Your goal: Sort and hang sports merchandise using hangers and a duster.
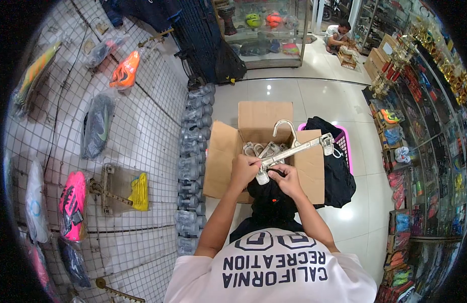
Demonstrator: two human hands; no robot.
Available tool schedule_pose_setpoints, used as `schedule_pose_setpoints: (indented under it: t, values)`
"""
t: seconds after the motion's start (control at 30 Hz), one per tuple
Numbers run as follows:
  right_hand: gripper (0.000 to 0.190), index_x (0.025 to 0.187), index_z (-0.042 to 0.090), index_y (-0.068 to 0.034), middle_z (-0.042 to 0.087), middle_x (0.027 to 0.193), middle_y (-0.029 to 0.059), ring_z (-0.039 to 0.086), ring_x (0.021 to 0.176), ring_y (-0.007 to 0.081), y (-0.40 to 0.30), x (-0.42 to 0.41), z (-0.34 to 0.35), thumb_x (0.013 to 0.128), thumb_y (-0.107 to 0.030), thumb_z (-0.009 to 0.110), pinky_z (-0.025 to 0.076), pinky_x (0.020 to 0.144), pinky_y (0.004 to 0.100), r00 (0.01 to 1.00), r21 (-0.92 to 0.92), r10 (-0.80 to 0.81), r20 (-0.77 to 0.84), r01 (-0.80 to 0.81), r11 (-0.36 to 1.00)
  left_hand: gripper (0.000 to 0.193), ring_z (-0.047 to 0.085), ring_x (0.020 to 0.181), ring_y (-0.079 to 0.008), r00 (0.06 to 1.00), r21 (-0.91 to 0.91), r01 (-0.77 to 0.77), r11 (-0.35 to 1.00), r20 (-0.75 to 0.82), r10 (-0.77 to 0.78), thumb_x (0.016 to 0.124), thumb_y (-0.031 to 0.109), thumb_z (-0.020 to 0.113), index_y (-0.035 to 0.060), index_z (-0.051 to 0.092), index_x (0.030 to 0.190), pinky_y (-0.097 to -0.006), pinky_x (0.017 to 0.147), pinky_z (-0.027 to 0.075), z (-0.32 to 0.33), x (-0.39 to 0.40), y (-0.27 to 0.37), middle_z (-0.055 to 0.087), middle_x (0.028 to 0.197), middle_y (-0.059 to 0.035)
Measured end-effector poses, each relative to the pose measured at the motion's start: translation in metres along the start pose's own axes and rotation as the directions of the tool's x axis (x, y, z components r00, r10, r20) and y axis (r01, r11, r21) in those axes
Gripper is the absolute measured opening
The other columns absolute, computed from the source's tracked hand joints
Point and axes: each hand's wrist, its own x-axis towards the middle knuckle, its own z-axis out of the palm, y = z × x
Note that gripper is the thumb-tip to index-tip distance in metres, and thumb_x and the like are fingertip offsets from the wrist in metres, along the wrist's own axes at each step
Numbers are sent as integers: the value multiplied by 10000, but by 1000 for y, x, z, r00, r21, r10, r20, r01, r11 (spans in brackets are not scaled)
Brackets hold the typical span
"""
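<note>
My left hand point(246, 171) grips the near end of a white plastic clip hanger point(290, 151), close to its lower clip. A dark cloth garment point(269, 193) hangs below that clip over my lap, and my right hand point(287, 181) pinches its black edge right beside the clip. The hanger slants up to the right, its hook upward and its far clip holding nothing. Beneath it stands an open cardboard box point(308, 178) with several white hangers point(269, 149) inside. To the right, black garments point(328, 185) spill over a pink plastic basket point(347, 146).
Wrapped dumbbells point(192, 166) line the floor at left, below a wire grid wall point(142, 151) hung with bagged shoes. Glass shelves point(426, 170) with goods run along the right. A display case point(271, 41) stands ahead; another person point(337, 36) crouches beyond it.
</note>
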Motion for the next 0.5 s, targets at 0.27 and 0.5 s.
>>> schedule_pose_setpoints:
  t: [0.27, 0.5]
  values:
    - [280, 959, 554, 33, 589, 957, 145, 560, 876, 188, -3, -7, -2, 757, -146, 630, 430, 772, 309, 993, -109, -42, 115, 54, 993, 149, 563, 575, -109, 985, -82, 64, 995, 163, -50, 705, 72, 577, -11, 647, 807, -263, 538, 433, -3, -7, 6, 622, 633, -99]
    - [277, 879, 621, 32, 622, 782, 160, 593, 787, 188, -25, -16, -1, 736, -204, 647, 441, 718, 307, 981, -443, -70, 180, 144, 885, 316, 565, 781, -112, 923, -436, 114, 893, 378, 66, 779, 131, 619, -7, 559, 1057, -250, 686, 451, -2, -8, -21, 616, 888, -55]
